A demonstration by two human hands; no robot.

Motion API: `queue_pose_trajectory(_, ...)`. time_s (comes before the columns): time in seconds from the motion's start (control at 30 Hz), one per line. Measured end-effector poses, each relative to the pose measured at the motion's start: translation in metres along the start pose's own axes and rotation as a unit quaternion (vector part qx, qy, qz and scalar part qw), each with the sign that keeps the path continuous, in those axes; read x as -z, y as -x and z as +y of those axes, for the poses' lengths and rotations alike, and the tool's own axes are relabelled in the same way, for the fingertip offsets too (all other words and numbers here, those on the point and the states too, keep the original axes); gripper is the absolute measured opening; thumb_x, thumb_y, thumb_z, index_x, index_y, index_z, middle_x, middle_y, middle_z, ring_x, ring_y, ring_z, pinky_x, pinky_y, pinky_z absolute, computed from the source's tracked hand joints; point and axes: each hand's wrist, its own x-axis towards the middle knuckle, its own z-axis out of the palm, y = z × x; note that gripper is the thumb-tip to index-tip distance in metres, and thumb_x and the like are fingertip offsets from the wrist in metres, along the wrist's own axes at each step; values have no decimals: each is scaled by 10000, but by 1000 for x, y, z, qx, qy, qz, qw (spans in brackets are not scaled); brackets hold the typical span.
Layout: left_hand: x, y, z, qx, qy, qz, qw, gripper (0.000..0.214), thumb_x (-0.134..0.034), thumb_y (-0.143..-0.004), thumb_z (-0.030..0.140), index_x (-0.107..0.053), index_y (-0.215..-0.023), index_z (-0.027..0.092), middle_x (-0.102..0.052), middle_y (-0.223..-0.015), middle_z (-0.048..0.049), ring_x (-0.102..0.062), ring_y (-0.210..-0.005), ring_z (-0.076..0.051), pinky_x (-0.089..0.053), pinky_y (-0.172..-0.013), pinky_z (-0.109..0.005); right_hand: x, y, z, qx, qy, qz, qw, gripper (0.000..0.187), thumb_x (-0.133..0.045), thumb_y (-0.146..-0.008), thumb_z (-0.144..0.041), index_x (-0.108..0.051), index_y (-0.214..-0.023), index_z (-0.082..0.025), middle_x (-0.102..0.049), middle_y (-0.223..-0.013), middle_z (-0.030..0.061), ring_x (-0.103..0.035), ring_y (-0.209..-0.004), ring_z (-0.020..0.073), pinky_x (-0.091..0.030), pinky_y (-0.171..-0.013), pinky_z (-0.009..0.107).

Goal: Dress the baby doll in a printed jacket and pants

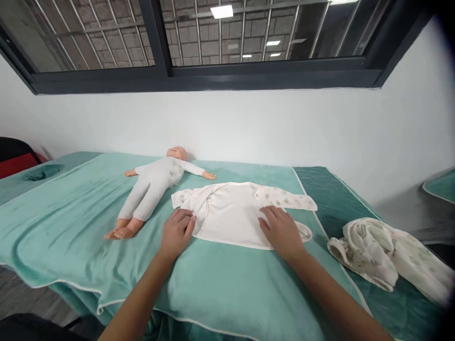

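A white baby garment [231,210] lies spread flat on the teal towel [71,227], sleeves out to both sides. My left hand [177,232] rests on its left lower edge with the fingers lying flat and slightly curled. My right hand [280,230] lies flat on the garment's right lower part, fingers stretched out. A baby doll [152,184] in a white bodysuit lies on its back to the left of the garment, arms spread, head toward the wall.
A crumpled cream patterned cloth [384,258] lies at the right on the darker green cover [334,199]. The white wall runs close behind the bed, with a dark-framed window above. A red and black object [14,158] stands at far left.
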Motion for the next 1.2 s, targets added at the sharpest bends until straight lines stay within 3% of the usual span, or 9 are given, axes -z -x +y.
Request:
queue_pose_trajectory(0.1, 0, -2, -4, 67, 31, 54, 996, 347, -410, -980, 356, -647, -774, 208, -693, -948, -73, -599, -952, -215, -454, -899, -347, -1, -31, 16, -48, 51, -40, 997, 209, -514, -919, -215, -618, -1099, -187, -648, -1169, 145, -551, -1104, 314, -387, -872, 407)
queue_pose_trajectory(0.3, 4, -5, -5, 179, 96, 60, 977, 384, -388, -981, 421, -601, -737, 213, -665, -839, -36, -604, -853, -192, -449, -822, -306, -4, -77, 63, -183, 0, -79, 980, 250, -392, -971, -258, -635, -959, -200, -690, -836, 95, -624, -758, 214, -381, -653, 311)
queue_pose_trajectory(0.47, 4, -6, -4, 222, 95, 61, 968, 416, -385, -976, 459, -545, -683, 213, -638, -757, -7, -563, -731, -167, -409, -718, -289, -19, -63, 83, -135, -155, -103, 973, 363, -605, -864, -493, -630, -1103, -221, -678, -1083, 74, -633, -948, 220, -449, -785, 309)
queue_pose_trajectory(0.57, 4, -5, -3, 253, 87, 70, 961, 440, -400, -966, 484, -523, -645, 210, -605, -675, 13, -533, -660, -154, -380, -657, -281, -17, -53, 80, -75, -130, -140, 979, 473, -707, -779, -447, -620, -1181, -213, -628, -1194, 98, -594, -1068, 256, -437, -849, 330)
queue_pose_trajectory(0.77, 5, -5, -2, 296, 64, 57, 951, 501, -417, -946, 517, -483, -558, 206, -484, -503, 34, -471, -541, -144, -345, -585, -281, 2, -56, 78, -179, -128, -100, 970, 184, -497, -900, -331, -652, -849, -245, -686, -874, 39, -597, -805, 214, -366, -676, 311)
queue_pose_trajectory(0.83, 4, -5, -1, 297, 58, 60, 951, 501, -421, -943, 516, -493, -559, 204, -486, -502, 36, -470, -537, -140, -343, -586, -281, 6, -57, 83, -263, -264, -69, 926, 177, -543, -870, -388, -614, -803, -240, -644, -751, 20, -555, -685, 188, -349, -611, 293)
queue_pose_trajectory(1.0, 4, -6, 0, 300, 59, 61, 950, 502, -427, -944, 514, -505, -562, 198, -498, -516, 36, -474, -545, -133, -339, -588, -276, 9, -57, 95, -355, -600, -89, 711, 240, -615, -811, -458, -565, -813, -223, -560, -681, 1, -496, -574, 158, -403, -514, 273)
queue_pose_trajectory(1.13, 6, -7, 1, 297, 60, 55, 951, 502, -427, -945, 512, -504, -562, 196, -494, -512, 34, -469, -544, -135, -337, -588, -279, 13, -55, 91, -331, -671, -147, 647, 227, -639, -840, -434, -619, -919, -223, -660, -821, 31, -583, -660, 163, -472, -535, 251)
queue_pose_trajectory(1.2, 6, -7, 1, 296, 56, 53, 952, 508, -423, -946, 522, -508, -566, 196, -497, -515, 33, -472, -549, -137, -334, -589, -282, 17, -53, 87, -304, -673, -193, 647, 277, -678, -832, -432, -642, -1018, -230, -698, -922, 43, -628, -718, 173, -494, -535, 241)
